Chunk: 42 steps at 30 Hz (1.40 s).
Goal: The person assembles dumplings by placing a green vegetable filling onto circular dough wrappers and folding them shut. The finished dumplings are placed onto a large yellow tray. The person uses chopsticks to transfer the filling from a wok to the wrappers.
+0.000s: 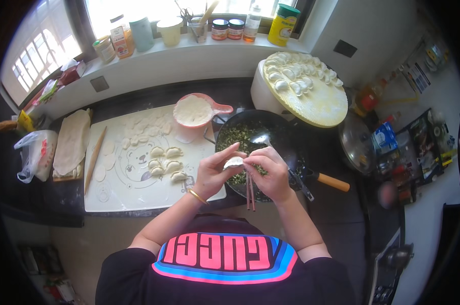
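Between my two hands is a white dumpling [233, 162], held above the near left part of a dark wok [291, 133]. My left hand [217, 170] cradles it with curled fingers, and my right hand [270, 171] pinches its right edge. A pair of chopsticks [250, 192] points toward me below my right hand; whether the hand holds them or they rest on the wok cannot be made out. Chopped green filling [240, 133] and a metal spoon [260, 139] are in the wok. Left of my hands, several folded dumplings [173, 166] sit on a white mat [199, 147].
Flat wrappers [148, 124] and a rolling pin [96, 157] lie on the mat. A pink flour scoop [222, 109] stands behind it. Far right, a round yellow tray [319, 104] carries several dumplings. The wok's wooden handle [333, 182] sticks out right. Jars [219, 30] line the windowsill.
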Tool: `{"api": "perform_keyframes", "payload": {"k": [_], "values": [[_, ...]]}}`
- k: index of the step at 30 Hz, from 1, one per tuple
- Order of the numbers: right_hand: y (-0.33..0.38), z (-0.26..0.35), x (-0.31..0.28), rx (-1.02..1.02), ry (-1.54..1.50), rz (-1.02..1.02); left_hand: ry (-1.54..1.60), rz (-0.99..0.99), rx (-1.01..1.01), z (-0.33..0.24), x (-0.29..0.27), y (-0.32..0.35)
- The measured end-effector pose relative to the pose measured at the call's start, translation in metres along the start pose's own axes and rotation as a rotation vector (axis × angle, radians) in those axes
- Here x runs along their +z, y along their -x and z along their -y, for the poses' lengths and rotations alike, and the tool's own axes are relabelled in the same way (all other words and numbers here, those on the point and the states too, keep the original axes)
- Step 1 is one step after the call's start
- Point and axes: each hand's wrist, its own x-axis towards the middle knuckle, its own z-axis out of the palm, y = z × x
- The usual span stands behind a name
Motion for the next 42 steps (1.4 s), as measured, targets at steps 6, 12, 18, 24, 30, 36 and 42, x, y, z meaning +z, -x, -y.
{"api": "perform_keyframes", "payload": {"k": [6,12,18,24,30,36,42], "values": [[0.000,-0.007,0.009,0.027,0.007,-0.034,0.037,0.000,-0.076,-0.006,0.001,-0.003],[0.008,-0.033,-0.001,0.298,-0.185,-0.163,0.183,-0.138,-0.202,0.012,-0.005,-0.008],[0.072,-0.107,0.029,0.197,0.437,0.185,0.224,-0.100,-0.253,0.018,-0.007,-0.009],[0.044,-0.064,0.018,0.705,0.219,0.163,0.296,-0.074,-0.256,0.018,-0.009,-0.007],[0.018,-0.027,0.005,0.210,0.122,-0.130,0.238,-0.037,-0.237,0.011,-0.008,-0.007],[0.001,-0.004,0.001,-0.176,0.262,-0.117,0.206,-0.049,-0.218,0.005,-0.005,-0.008],[0.003,-0.005,0.006,-0.170,0.305,-0.130,0.135,0.003,-0.141,0.006,-0.004,-0.007]]}}
